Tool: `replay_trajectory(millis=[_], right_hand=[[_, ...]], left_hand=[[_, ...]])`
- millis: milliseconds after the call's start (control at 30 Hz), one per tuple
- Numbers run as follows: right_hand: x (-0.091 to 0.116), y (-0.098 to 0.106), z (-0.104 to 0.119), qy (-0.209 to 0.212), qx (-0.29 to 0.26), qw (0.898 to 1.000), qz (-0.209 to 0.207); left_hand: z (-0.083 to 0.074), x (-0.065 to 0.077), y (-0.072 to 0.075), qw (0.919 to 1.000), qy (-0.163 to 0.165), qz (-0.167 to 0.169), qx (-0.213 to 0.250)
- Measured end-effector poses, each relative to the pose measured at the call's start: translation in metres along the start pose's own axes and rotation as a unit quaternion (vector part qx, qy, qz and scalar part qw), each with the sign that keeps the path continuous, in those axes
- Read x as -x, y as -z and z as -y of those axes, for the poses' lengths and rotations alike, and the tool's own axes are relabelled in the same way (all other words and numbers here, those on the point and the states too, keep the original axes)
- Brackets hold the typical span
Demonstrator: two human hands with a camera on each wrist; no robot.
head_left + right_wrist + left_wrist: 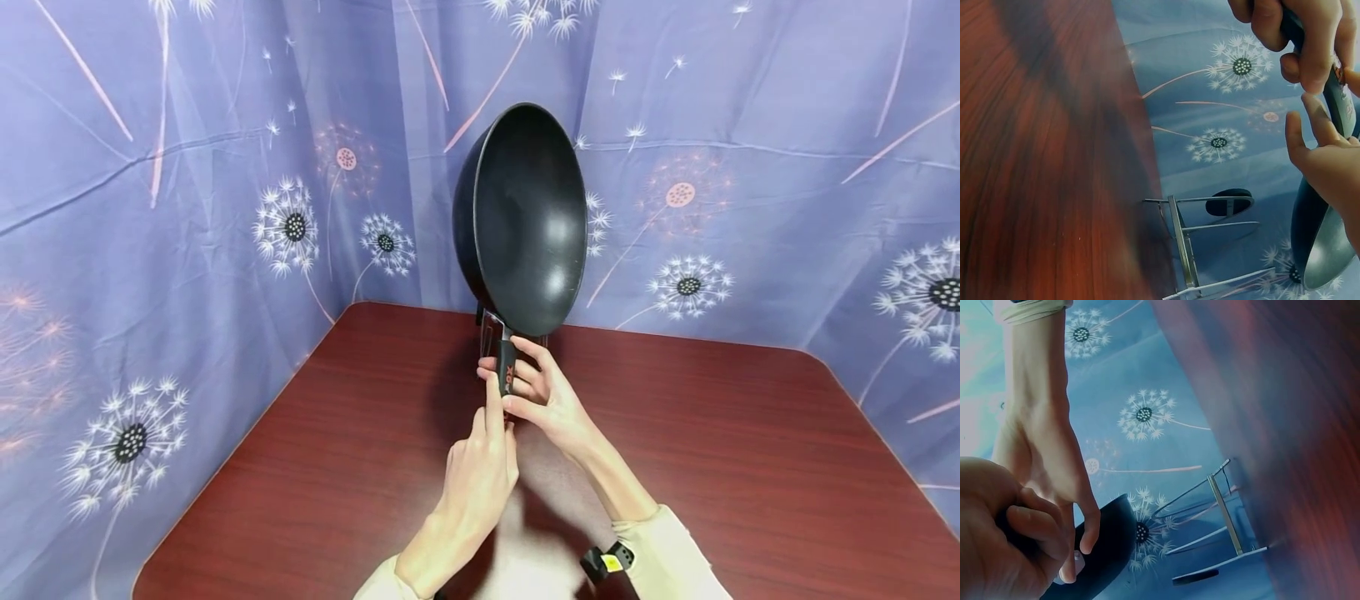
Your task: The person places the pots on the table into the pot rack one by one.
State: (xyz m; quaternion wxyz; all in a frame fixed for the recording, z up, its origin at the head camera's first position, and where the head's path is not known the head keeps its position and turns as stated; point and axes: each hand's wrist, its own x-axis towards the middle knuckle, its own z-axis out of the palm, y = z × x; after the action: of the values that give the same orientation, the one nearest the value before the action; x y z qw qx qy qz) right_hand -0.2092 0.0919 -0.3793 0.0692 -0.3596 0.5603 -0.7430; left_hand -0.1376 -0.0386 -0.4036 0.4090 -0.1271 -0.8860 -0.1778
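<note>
A black wok is held up tilted, its dark inside turned toward the right, above the back part of the table. My left hand grips the lower part of its black handle, the index finger lying along it. Higher up, close to the bowl, my right hand holds the handle loosely, thumb in front and fingers passing behind. In the right wrist view the left-hand fingers curl round the handle end, and the wok's bowl hangs at the lower right.
Behind the wok a metal wire rack with a dark oval pad stands at the table's back. The reddish-brown table meets a blue dandelion-patterned curtain at the back and sides.
</note>
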Motion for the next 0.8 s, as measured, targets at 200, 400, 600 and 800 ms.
replay_trajectory(millis=[200, 400, 600, 800], right_hand=[[-0.006, -0.002, -0.003, 0.024, -0.017, 0.999, 0.022], [-0.011, -0.001, -0.012, 0.036, -0.044, 0.998, 0.035], [-0.014, -0.002, -0.017, 0.043, -0.065, 0.996, 0.053], [-0.016, -0.001, -0.019, 0.044, -0.09, 0.993, 0.057]], left_hand=[[0.001, -0.001, 0.002, 0.9982, -0.013, -0.021, -0.055], [0.003, -0.001, 0.004, 0.9966, -0.013, -0.023, -0.078], [0.002, -0.001, 0.006, 0.9934, -0.018, -0.018, -0.112], [0.0, -0.004, 0.008, 0.9931, -0.01, -0.007, -0.116]])
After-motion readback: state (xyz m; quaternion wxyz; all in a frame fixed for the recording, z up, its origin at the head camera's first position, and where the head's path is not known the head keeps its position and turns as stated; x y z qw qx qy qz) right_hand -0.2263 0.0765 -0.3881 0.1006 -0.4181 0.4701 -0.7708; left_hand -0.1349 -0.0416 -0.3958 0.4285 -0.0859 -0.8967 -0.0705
